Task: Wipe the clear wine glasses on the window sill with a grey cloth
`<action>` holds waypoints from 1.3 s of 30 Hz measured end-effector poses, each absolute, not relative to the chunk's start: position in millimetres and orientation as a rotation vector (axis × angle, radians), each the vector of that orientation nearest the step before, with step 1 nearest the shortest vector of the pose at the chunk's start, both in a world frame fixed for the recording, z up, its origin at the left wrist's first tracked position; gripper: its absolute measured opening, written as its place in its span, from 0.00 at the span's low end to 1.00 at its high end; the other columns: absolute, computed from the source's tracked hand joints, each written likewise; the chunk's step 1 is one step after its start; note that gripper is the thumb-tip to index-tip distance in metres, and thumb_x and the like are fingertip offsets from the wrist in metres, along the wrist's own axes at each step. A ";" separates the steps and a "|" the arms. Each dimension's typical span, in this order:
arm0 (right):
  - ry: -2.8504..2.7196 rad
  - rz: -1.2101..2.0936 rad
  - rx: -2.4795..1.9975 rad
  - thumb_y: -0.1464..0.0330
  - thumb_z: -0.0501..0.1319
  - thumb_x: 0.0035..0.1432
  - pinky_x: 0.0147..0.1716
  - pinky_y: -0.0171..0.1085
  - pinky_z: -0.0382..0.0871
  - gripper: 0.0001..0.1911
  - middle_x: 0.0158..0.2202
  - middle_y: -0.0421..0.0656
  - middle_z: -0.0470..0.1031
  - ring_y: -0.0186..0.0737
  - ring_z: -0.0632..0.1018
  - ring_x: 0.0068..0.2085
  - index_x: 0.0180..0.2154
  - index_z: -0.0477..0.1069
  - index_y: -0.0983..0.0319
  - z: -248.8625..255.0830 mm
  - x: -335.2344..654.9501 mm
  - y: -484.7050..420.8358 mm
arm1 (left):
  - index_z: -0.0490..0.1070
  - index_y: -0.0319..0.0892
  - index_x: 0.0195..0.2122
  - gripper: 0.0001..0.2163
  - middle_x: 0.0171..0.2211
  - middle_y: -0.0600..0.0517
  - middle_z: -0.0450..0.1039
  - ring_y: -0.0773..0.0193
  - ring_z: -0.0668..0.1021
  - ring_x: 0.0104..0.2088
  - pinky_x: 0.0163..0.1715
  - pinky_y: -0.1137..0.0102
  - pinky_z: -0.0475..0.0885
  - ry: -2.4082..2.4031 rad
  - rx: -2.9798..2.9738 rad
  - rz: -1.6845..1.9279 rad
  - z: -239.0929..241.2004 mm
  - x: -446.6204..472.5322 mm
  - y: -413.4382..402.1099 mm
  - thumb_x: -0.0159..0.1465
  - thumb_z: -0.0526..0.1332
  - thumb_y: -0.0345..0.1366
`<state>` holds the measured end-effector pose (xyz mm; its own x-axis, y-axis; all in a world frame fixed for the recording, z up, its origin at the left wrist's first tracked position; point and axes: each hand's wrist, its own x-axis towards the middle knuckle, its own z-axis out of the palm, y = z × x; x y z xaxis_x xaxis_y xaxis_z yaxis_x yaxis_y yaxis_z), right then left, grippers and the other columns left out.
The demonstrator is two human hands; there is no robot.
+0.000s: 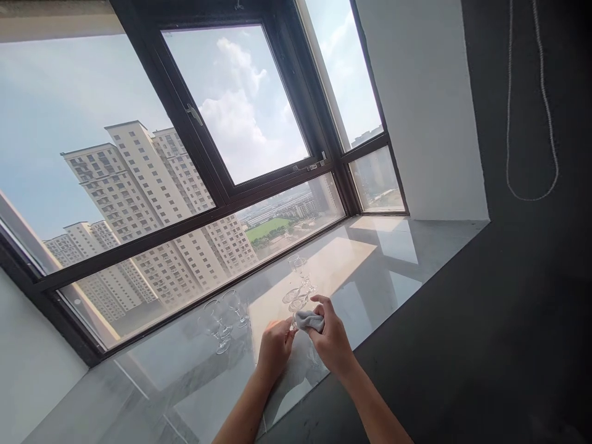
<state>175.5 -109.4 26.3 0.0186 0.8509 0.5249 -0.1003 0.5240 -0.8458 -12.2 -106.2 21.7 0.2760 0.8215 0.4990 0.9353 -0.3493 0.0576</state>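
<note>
My right hand (329, 336) is closed round a small grey cloth (309, 320), pressing it against a clear stemmed glass (293, 318) that my left hand (274, 345) pinches from the other side. Both hands hover over the glossy marble windowsill (383, 271). The glass is mostly hidden between my fingers. Just beyond my hands stand more clear stemmed glasses (300, 280) on the sill. To the left of my hands another group of stemmed glasses (222, 320) stands near the window.
A large dark-framed window (222, 197) runs along the sill's far edge, with a handle (195, 115) on one sash. A white wall (425, 111) closes the right end. A bead cord loop (531, 123) hangs against the dark wall at right.
</note>
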 end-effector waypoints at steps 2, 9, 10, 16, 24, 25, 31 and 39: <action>-1.335 0.800 -0.787 0.70 0.58 0.54 0.32 0.31 0.65 0.22 0.30 0.36 0.66 0.35 0.71 0.30 0.52 0.61 0.59 27.5 183.9 -106.1 | 0.75 0.45 0.38 0.09 0.30 0.50 0.76 0.60 0.76 0.34 0.40 0.66 0.68 -1.574 -2.295 -0.684 24.2 -14.5 -107.3 0.68 0.54 0.33; -1.621 0.611 -1.018 0.72 0.54 0.54 0.28 0.30 0.60 0.24 0.35 0.39 0.68 0.36 0.70 0.30 0.53 0.62 0.58 16.1 213.0 -93.9 | 0.72 0.44 0.35 0.09 0.33 0.51 0.75 0.61 0.75 0.36 0.42 0.68 0.67 -1.522 -2.364 -0.781 20.4 -17.6 -106.7 0.64 0.55 0.26; -1.677 0.586 -1.015 0.73 0.54 0.53 0.28 0.30 0.59 0.25 0.35 0.39 0.69 0.36 0.70 0.30 0.54 0.62 0.57 15.6 213.9 -95.1 | 0.72 0.44 0.34 0.09 0.32 0.51 0.75 0.62 0.75 0.36 0.43 0.68 0.67 -1.529 -2.380 -0.777 19.5 -17.2 -106.3 0.64 0.54 0.26; -1.817 0.571 -0.921 0.76 0.54 0.49 0.30 0.29 0.59 0.32 0.33 0.37 0.68 0.35 0.70 0.30 0.57 0.61 0.56 22.8 215.8 -103.9 | 0.72 0.43 0.32 0.11 0.30 0.53 0.75 0.63 0.74 0.34 0.48 0.64 0.66 -1.614 -2.472 -0.793 17.2 -12.8 -104.0 0.65 0.51 0.26; -1.728 0.533 -0.911 0.78 0.53 0.48 0.31 0.30 0.60 0.32 0.35 0.38 0.70 0.35 0.70 0.31 0.56 0.63 0.55 29.6 223.2 -103.0 | 0.71 0.43 0.31 0.11 0.31 0.51 0.75 0.62 0.73 0.35 0.45 0.63 0.65 -1.555 -2.455 -0.667 15.7 5.6 -100.2 0.60 0.52 0.23; -1.720 0.550 -0.889 0.78 0.54 0.48 0.30 0.30 0.61 0.32 0.34 0.38 0.69 0.35 0.70 0.30 0.56 0.63 0.55 29.5 221.8 -102.5 | 0.71 0.43 0.31 0.11 0.31 0.51 0.74 0.62 0.73 0.34 0.45 0.64 0.65 -1.554 -2.473 -0.707 14.8 7.0 -98.2 0.61 0.51 0.23; -1.283 0.556 -0.951 0.72 0.55 0.53 0.37 0.35 0.67 0.24 0.35 0.41 0.71 0.40 0.74 0.35 0.54 0.63 0.59 25.9 210.1 -95.7 | 0.70 0.43 0.33 0.08 0.34 0.49 0.75 0.62 0.75 0.37 0.42 0.67 0.69 -1.661 -2.556 -1.177 5.4 30.2 -61.2 0.64 0.52 0.30; -0.998 0.558 -1.083 0.63 0.60 0.55 0.32 0.36 0.66 0.22 0.35 0.41 0.70 0.40 0.74 0.32 0.52 0.63 0.59 17.3 220.8 -84.4 | 0.71 0.42 0.34 0.12 0.37 0.48 0.76 0.62 0.76 0.38 0.43 0.66 0.70 -2.013 -2.383 -1.101 1.8 69.7 1.6 0.69 0.51 0.38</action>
<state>220.8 -84.4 17.3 0.4708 0.7917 0.3893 0.0836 0.3993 -0.9130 69.7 1.6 1.8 0.0445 0.9257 0.3757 0.8158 -0.2508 0.5211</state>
